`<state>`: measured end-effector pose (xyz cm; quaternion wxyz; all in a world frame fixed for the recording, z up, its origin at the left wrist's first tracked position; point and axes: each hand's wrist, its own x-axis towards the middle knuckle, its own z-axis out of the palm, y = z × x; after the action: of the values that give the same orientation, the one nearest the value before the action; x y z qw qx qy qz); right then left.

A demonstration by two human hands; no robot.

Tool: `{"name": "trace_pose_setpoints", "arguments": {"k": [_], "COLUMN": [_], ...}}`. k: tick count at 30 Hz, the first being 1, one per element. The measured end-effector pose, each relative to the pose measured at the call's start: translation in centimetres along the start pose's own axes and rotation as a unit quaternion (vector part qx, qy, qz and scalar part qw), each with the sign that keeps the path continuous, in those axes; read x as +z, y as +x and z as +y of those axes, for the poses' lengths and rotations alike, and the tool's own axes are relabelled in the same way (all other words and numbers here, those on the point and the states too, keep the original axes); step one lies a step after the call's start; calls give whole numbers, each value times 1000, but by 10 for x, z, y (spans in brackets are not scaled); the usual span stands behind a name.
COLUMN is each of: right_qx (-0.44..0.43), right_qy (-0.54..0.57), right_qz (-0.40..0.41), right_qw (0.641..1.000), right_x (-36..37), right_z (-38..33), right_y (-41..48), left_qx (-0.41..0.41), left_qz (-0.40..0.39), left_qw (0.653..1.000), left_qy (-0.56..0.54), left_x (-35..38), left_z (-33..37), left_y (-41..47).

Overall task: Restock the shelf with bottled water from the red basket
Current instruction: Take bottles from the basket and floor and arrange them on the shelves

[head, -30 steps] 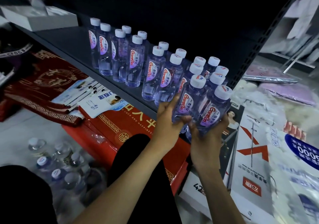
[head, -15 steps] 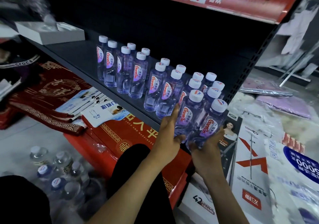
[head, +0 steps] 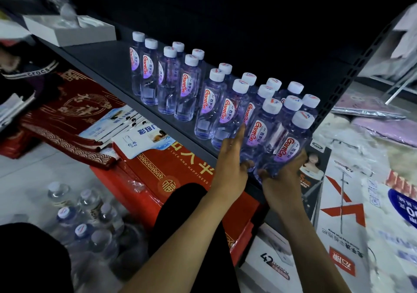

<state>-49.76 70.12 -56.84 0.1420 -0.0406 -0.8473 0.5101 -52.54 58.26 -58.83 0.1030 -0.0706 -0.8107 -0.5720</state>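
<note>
At the shelf (head: 101, 62) front's right end, the right hand (head: 282, 180) grips the base of a water bottle (head: 287, 143) tilted cap-up and away, while the left hand (head: 232, 164) presses straight fingers against the neighbouring bottle (head: 258, 132).

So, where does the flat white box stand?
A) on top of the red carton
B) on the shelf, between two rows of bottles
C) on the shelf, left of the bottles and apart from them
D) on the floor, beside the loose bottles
C: the white box sits at the left end of the dark shelf, with bare shelf between it and the nearest bottle.
</note>
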Motion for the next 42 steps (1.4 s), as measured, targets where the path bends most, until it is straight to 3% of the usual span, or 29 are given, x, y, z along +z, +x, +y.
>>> {"name": "trace_pose_setpoints", "arguments": {"k": [11,14,17,19,22,27,32,37,39,42], "right_qx": [19,28,-36,-133,-224,-309,-403,-489,-534,-622], "right_qy": [-6,29,-37,-68,-89,-80,-87,-86,-95,-158], "right_qz": [18,78,178,198,135,-91,-273,-418,-464,-507], "right_qw": [1000,996,983,969,961,943,869,761,700,576], "right_x": [1,2,17,37,83,191,300,380,411,454], "right_z": [-7,-12,-26,-46,-91,-157,-209,-246,-253,-256], "right_y": [-2,-24,-52,-66,-74,-102,-172,-270,-312,-373], "left_qx": [-2,-7,28,55,22,-103,-262,-400,-454,-529], "left_qz": [-13,-39,-30,52,166,252,294,340,368,387], "left_qw": [1000,998,979,940,887,798,724,663,641,609], "left_qy": [24,41,198,333,431,538,566,534,498,446], "left_x": [-2,-18,-60,-104,-180,-306,-394,-441,-451,-459], "left_z": [-2,11,22,22,13,-14,-38,-59,-70,-98], "left_y": [-2,-17,-39,-60,-92,-160,-260,-366,-404,-455]}}
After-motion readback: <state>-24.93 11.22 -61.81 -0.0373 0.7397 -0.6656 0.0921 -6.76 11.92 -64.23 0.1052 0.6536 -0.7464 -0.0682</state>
